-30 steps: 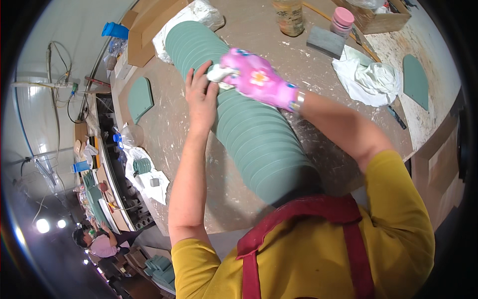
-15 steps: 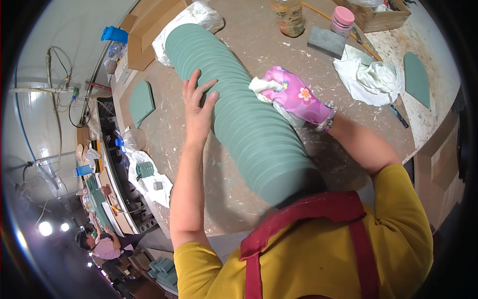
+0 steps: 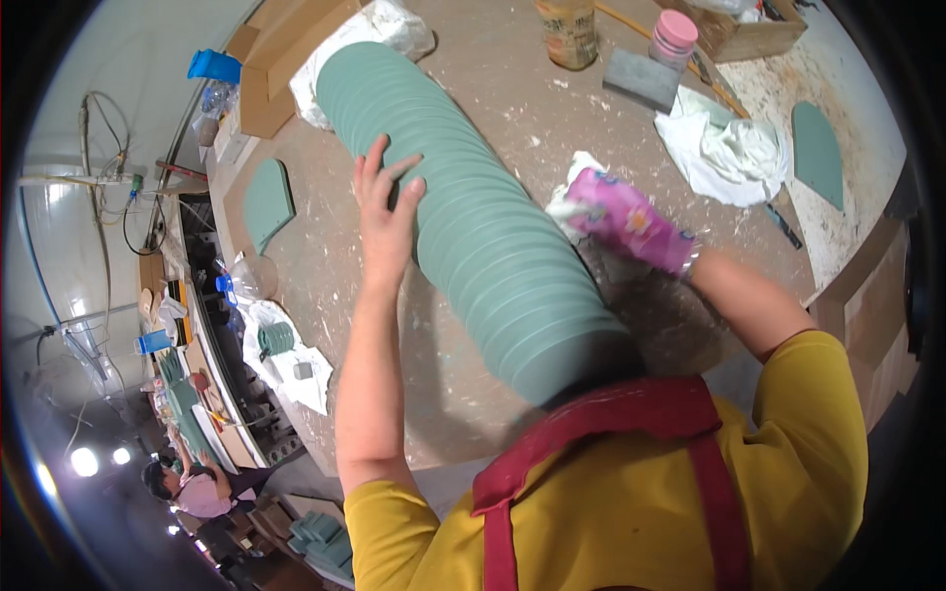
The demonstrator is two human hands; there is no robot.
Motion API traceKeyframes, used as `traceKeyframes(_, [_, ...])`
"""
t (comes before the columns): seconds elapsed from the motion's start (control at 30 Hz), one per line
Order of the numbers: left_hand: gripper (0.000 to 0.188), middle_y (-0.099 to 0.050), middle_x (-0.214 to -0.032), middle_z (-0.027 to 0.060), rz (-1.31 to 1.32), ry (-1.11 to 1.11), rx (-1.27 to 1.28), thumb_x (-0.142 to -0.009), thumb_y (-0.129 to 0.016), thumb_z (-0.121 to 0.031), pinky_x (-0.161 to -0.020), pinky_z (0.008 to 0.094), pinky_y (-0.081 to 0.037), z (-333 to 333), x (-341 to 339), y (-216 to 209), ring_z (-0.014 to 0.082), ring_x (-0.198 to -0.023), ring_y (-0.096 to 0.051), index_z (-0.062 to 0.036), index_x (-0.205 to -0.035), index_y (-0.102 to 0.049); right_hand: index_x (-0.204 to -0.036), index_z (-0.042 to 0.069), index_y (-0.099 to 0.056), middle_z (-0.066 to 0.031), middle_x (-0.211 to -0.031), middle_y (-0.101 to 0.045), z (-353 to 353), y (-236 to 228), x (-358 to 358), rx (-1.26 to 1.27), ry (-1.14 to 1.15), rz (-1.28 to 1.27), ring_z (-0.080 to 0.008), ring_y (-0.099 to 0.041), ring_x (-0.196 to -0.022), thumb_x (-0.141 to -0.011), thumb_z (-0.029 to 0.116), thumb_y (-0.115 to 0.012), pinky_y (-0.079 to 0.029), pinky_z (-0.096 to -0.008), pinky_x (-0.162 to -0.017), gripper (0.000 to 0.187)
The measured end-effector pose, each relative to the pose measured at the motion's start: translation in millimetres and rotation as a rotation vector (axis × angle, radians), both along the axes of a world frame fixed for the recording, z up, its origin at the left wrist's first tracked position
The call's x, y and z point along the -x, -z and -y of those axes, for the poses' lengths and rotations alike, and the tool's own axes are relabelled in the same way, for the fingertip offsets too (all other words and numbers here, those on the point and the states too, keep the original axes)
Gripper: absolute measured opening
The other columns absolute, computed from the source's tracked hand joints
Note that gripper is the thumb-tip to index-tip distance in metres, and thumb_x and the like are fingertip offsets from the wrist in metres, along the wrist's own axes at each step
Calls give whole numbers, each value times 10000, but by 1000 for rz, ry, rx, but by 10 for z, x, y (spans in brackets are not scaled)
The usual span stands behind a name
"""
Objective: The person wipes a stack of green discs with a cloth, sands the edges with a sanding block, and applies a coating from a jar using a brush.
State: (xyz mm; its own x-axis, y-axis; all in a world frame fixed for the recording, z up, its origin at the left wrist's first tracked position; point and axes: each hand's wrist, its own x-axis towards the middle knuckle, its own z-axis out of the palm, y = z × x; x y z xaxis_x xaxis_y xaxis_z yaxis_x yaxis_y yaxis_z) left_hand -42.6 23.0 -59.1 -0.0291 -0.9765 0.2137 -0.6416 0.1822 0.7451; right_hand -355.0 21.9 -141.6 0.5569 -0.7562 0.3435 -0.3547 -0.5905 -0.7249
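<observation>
A long green ridged cylinder [image 3: 463, 227] slants across the worktable, its near end reaching my apron. Against its left side rests my left hand [image 3: 387, 212], bare, with fingers spread. My right hand [image 3: 631, 222] wears a pink flowered glove and grips a white cloth [image 3: 574, 192] beside the cylinder's right flank. The far end of the cylinder lies on a white cloth-like bundle [image 3: 394, 32].
On the table [image 3: 532, 118] are a jar [image 3: 568, 37], a grey block [image 3: 641, 81], a pink-lidded container [image 3: 674, 37], a crumpled white cloth [image 3: 724, 148] and flat green pieces [image 3: 268, 205]. A cardboard box [image 3: 276, 74] stands far left. Another person [image 3: 197, 488] works lower left.
My right hand with the cloth has moved right and slightly nearer, off the cylinder's upper surface to its right side. My left hand stays on the cylinder.
</observation>
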Motion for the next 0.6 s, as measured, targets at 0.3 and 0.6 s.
traceKeyframes(0.3, [472,-204,-1573,123,129,-60,-34,-992,-448,-298,-1141,403,-229,-306,138,-34,286,-1444,-213,-40,-1387,-463,-1072,16,-603,-161,-978,-599,-140,-129,-60,328,99,52,-294,-623,-864,-868,201,-651,-531,-414,-791,280])
traceKeyframes(0.6, [430,-222,-1567,137,6,-65,22,-970,-484,-284,-1176,473,-104,-294,103,122,349,-1459,-128,-100,-1359,-502,-1063,16,-580,-155,-985,-596,49,-652,-737,-14,134,262,-355,-598,-935,-830,117,-663,-486,-425,-784,267])
